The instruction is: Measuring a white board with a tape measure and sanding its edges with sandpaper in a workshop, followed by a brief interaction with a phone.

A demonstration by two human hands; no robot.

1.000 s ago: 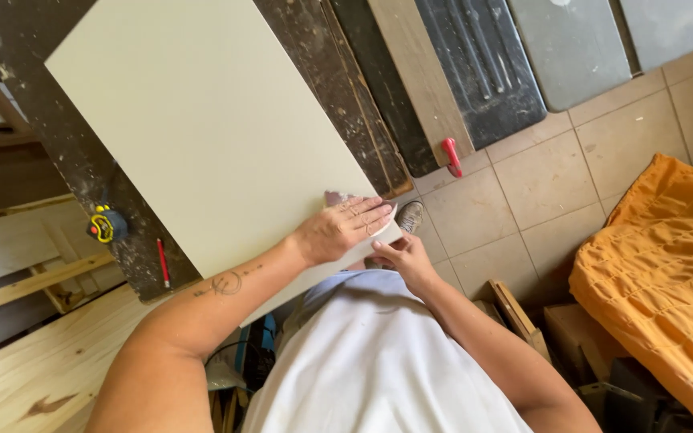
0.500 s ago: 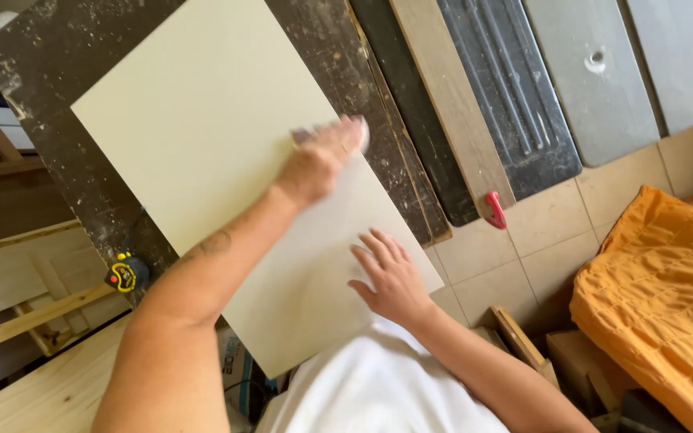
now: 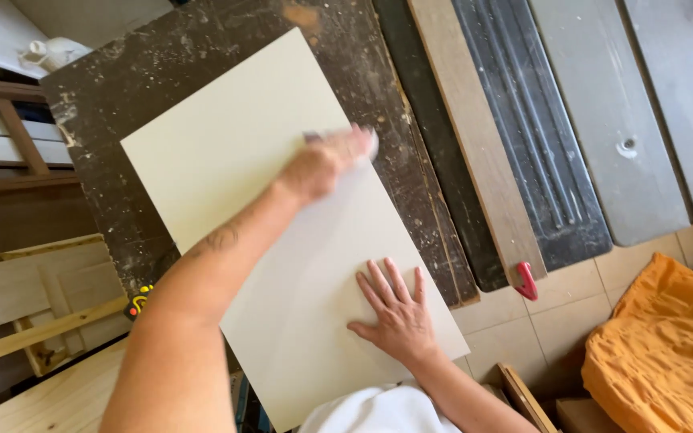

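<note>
One head camera, looking steeply down from above

We see from the wearer's own head — the white shirt (image 3: 378, 410) sits at the bottom edge, both forearms reach up into frame, so we face forward and down. The view is near: the panel (image 3: 282, 224) on the dark bench (image 3: 146, 72) fills the middle, the tiled floor (image 3: 539, 321) shows lower right. No second view shares it.

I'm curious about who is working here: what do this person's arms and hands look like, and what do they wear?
Both arms are bare, without gloves or long sleeves. The left hand is blurred; its forearm carries a small dark tattoo. The right hand shows no rings or watch. A white top covers the chest.
</note>
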